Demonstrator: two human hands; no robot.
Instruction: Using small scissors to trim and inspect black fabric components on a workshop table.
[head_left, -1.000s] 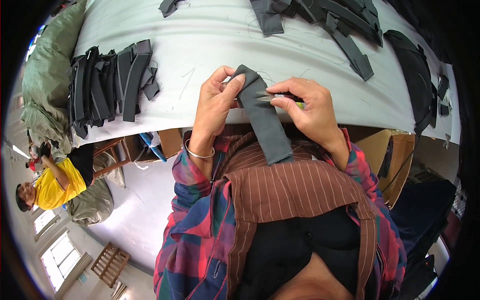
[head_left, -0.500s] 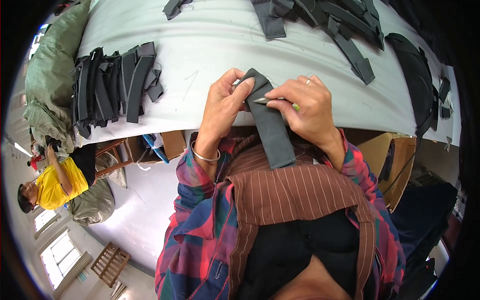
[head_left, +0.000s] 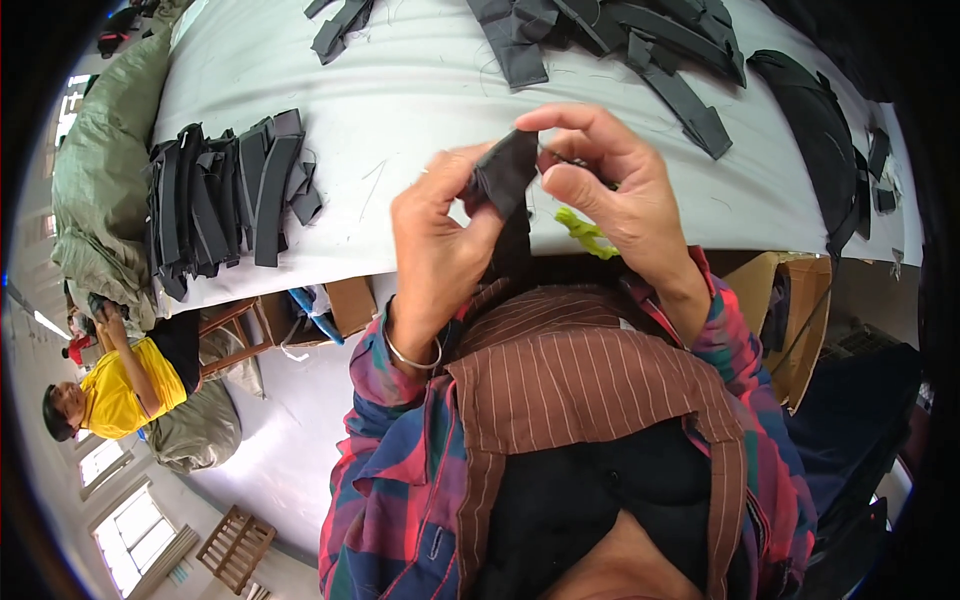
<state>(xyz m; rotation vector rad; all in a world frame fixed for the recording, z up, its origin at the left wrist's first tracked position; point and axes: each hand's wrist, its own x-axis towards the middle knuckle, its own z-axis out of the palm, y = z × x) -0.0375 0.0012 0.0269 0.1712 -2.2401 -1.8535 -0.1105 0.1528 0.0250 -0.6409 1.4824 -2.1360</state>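
My left hand (head_left: 438, 228) is closed on a dark grey fabric strip (head_left: 510, 170). The strip's upper end is folded over the fingers and its lower part hangs down in shadow toward my lap. At the strip's top corner, the index fingertip of my right hand (head_left: 632, 190) touches the cloth. A small tool with a bright green part (head_left: 587, 236) is tucked in that right hand. Its dark, thin end shows between thumb and fingers, and the green part hangs below the palm. Most of the tool is hidden, so its exact kind cannot be made out.
A row of dark grey strips (head_left: 225, 195) lies at the table's left, beside a green sack (head_left: 110, 160). More strips (head_left: 640, 50) are heaped at the far side. A black bag-like piece (head_left: 810, 140) lies right. Cardboard boxes (head_left: 800, 310) stand below; a person in yellow (head_left: 140, 385) works left.
The strip's upper end has been raised and turned over in my left hand. My right hand has drawn the tool's tip off the cloth and reached its index finger to the top corner.
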